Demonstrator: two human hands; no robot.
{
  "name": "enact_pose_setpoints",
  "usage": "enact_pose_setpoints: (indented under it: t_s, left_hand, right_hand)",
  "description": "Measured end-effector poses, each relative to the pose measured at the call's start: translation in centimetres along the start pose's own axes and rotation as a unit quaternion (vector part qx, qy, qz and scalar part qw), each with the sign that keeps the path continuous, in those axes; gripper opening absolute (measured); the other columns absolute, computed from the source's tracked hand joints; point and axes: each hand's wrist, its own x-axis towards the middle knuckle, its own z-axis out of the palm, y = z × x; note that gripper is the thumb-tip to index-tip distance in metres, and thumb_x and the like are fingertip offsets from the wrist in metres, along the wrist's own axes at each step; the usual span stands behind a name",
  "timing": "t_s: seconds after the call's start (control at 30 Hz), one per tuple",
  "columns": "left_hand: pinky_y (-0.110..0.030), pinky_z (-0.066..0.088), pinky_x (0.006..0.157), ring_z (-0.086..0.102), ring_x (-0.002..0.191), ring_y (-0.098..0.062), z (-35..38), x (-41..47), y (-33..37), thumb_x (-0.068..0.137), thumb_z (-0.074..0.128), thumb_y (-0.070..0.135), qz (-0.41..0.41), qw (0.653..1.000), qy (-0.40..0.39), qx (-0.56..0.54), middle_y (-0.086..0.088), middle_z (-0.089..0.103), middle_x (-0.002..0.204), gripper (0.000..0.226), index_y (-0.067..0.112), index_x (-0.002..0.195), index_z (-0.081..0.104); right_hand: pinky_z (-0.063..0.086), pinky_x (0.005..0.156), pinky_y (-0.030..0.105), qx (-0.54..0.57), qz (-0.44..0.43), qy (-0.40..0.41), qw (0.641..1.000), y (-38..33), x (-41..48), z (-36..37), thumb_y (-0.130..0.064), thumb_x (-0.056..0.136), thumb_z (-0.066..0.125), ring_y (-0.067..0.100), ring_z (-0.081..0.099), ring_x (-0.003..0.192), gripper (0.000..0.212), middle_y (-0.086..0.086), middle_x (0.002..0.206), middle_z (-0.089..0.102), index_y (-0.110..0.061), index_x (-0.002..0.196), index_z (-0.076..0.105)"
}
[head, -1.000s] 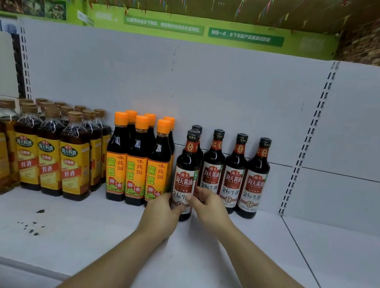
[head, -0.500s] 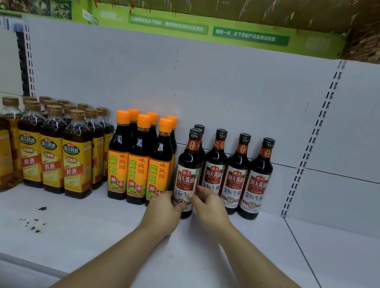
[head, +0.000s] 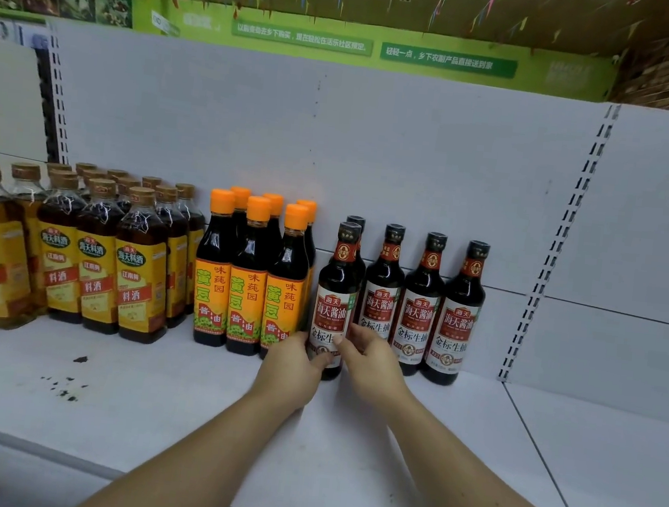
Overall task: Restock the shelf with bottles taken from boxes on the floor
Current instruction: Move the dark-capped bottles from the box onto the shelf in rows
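A dark soy sauce bottle (head: 336,294) with a black cap and a red-and-white label stands upright on the white shelf (head: 168,401), in front of a like bottle. My left hand (head: 292,368) grips its lower left side and my right hand (head: 371,360) grips its lower right side. Three more bottles of the same kind (head: 420,303) stand in a row to its right, against the back panel. No boxes or floor are in view.
Orange-capped soy sauce bottles (head: 250,277) stand just left of the held bottle. Yellow-labelled cooking wine bottles (head: 93,257) fill the shelf's left. Dark specks (head: 63,386) mark the shelf front left. A bare shelf section (head: 611,468) lies to the right past a seam.
Both hands stay on the bottle's base; they and the bottle have hardly moved. The view has shifted slightly.
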Motion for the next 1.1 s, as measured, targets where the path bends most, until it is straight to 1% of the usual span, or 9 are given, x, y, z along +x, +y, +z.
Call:
enact_pose_setpoints:
  t_s: [0.17, 0.23, 0.33, 0.47, 0.57, 0.63, 0.73, 0.87, 1.1]
  left_hand:
    - [-0.032, 0.05, 0.091, 0.065, 0.114, -0.023, -0.2, -0.1, 0.2, 0.095, 0.07, 0.036, -0.012, 1.0, -0.011, 0.011, -0.001, 0.071, 0.126, 0.042, 0.014, 0.13, 0.063]
    - [-0.032, 0.049, 0.09, 0.065, 0.115, -0.024, -0.2, -0.2, 0.3, 0.096, 0.069, 0.036, -0.019, 1.0, -0.012, 0.016, -0.002, 0.07, 0.127, 0.041, 0.014, 0.131, 0.063]
    - [-0.034, 0.049, 0.095, 0.063, 0.12, -0.026, -0.5, -0.4, 0.2, 0.1, 0.063, 0.026, -0.046, 0.999, -0.011, 0.005, -0.005, 0.067, 0.133, 0.037, 0.015, 0.136, 0.06]
    - [-0.03, 0.04, 0.095, 0.056, 0.128, -0.028, -1.5, -1.2, 0.2, 0.104, 0.057, 0.024, -0.098, 0.994, -0.001, -0.045, -0.008, 0.061, 0.141, 0.042, 0.01, 0.144, 0.055]
    - [-0.031, 0.043, 0.097, 0.059, 0.123, -0.028, -2.3, -1.8, -0.1, 0.102, 0.059, 0.029, -0.117, 0.99, -0.002, -0.074, -0.007, 0.064, 0.134, 0.04, 0.009, 0.138, 0.061]
    - [-0.04, 0.05, 0.104, 0.063, 0.116, -0.028, -2.7, -2.3, -0.3, 0.098, 0.062, 0.034, -0.13, 0.986, 0.008, -0.108, -0.004, 0.068, 0.13, 0.041, 0.014, 0.134, 0.064]
    - [-0.053, 0.054, 0.101, 0.066, 0.11, -0.028, -3.1, -2.7, -1.1, 0.094, 0.064, 0.039, -0.143, 0.98, 0.017, -0.139, -0.001, 0.07, 0.121, 0.043, 0.019, 0.132, 0.065]
    - [-0.053, 0.055, 0.1, 0.067, 0.107, -0.026, -4.1, -3.9, -1.0, 0.092, 0.064, 0.041, -0.146, 0.974, 0.009, -0.17, 0.002, 0.07, 0.118, 0.04, 0.022, 0.127, 0.067]
    - [-0.048, 0.055, 0.099, 0.068, 0.102, -0.019, -7.5, -7.0, -0.2, 0.099, 0.062, 0.034, -0.126, 0.972, -0.016, -0.2, 0.002, 0.07, 0.116, 0.032, 0.018, 0.126, 0.066]
  right_hand:
    - [0.053, 0.103, 0.036, -0.016, 0.034, 0.011, 0.999, -0.2, -0.3, 0.3, -0.037, 0.099, 0.064, 0.011, 0.066, 0.114, 0.045, -0.007, 0.124, 0.072, -0.017, 0.14, 0.061]
    - [0.053, 0.096, 0.03, -0.032, 0.052, 0.015, 0.998, -0.3, -0.6, 0.5, -0.037, 0.099, 0.065, 0.011, 0.066, 0.109, 0.049, -0.004, 0.123, 0.072, -0.013, 0.141, 0.059]
    - [0.046, 0.09, 0.026, -0.043, 0.071, 0.025, 0.996, -0.9, -1.2, 0.5, -0.036, 0.101, 0.063, 0.015, 0.062, 0.109, 0.05, 0.004, 0.129, 0.068, -0.008, 0.142, 0.055]
    - [0.049, 0.097, 0.033, -0.033, 0.085, 0.031, 0.995, -1.1, -2.0, 0.2, -0.04, 0.102, 0.06, 0.02, 0.061, 0.119, 0.047, 0.003, 0.131, 0.067, -0.01, 0.138, 0.058]
    - [0.053, 0.103, 0.046, 0.0, 0.097, 0.032, 0.995, -1.2, -2.7, 0.2, -0.041, 0.102, 0.059, 0.02, 0.064, 0.114, 0.041, 0.001, 0.122, 0.07, -0.012, 0.13, 0.064]
    - [0.052, 0.104, 0.048, 0.018, 0.103, 0.038, 0.994, -1.5, -3.2, 0.2, -0.039, 0.103, 0.057, 0.022, 0.064, 0.113, 0.039, -0.002, 0.113, 0.068, -0.012, 0.13, 0.064]
    - [0.051, 0.105, 0.048, 0.031, 0.126, 0.046, 0.99, -2.5, -4.3, 0.4, -0.038, 0.104, 0.055, 0.025, 0.065, 0.116, 0.041, 0.0, 0.117, 0.066, -0.012, 0.135, 0.061]
    - [0.051, 0.105, 0.048, 0.037, 0.124, 0.058, 0.99, -3.7, -5.7, 1.3, -0.041, 0.1, 0.058, 0.023, 0.065, 0.115, 0.043, 0.002, 0.128, 0.069, -0.012, 0.131, 0.065]
    - [0.052, 0.103, 0.05, 0.023, 0.13, 0.082, 0.988, -5.8, -8.7, 3.2, -0.05, 0.097, 0.06, 0.025, 0.067, 0.109, 0.044, 0.0, 0.12, 0.071, -0.018, 0.125, 0.069]
